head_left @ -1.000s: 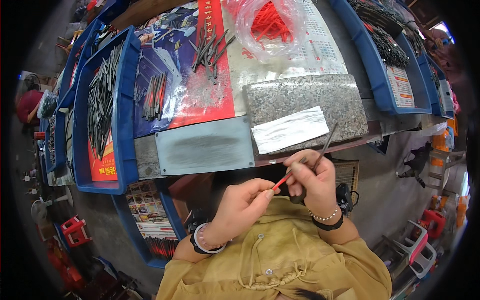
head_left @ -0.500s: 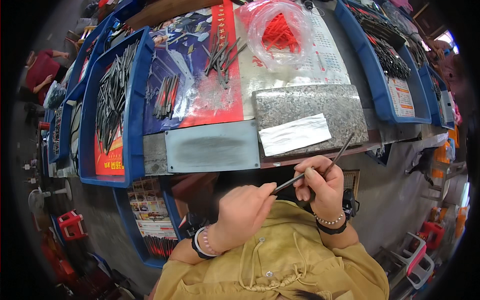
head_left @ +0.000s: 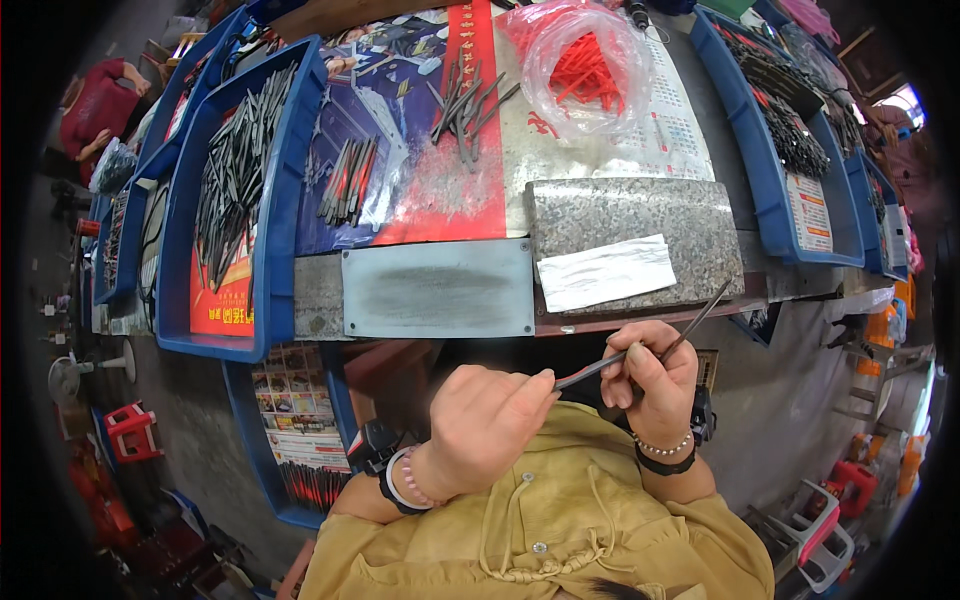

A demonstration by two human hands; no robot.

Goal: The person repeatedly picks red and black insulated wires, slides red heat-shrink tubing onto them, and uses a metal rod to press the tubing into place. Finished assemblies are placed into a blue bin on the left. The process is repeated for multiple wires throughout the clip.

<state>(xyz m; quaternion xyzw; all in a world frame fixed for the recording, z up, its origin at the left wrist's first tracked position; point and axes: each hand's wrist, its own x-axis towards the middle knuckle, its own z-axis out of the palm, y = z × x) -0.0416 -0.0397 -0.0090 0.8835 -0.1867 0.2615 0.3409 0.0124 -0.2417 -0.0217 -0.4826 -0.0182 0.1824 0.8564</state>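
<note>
My left hand [head_left: 490, 425], wearing a pink bead bracelet, is closed around the left end of a slender dark grey rod [head_left: 588, 374]. The rod slants up to my right hand [head_left: 655, 375], whose thumb and fingers pinch it. Beyond the right fingers a thin dark length [head_left: 702, 316] sticks out up and to the right. Whether it is the same rod or a second piece, I cannot tell, as the fingers hide the join. Both hands are held in front of the bench edge, over my yellow top.
Along the bench edge lie a smudged pale plate [head_left: 435, 323] and a granite slab [head_left: 640, 205] with a white crumpled sheet [head_left: 607, 273]. Loose dark rods [head_left: 465, 110] lie behind. A blue tray [head_left: 275, 270] stands left, another blue tray [head_left: 765, 190] right. A plastic bag [head_left: 545, 75] holds red pieces.
The view has shifted slightly, so the bench things appear further right. Both hands keep hold of the rod, which now slants a little differently between them.
</note>
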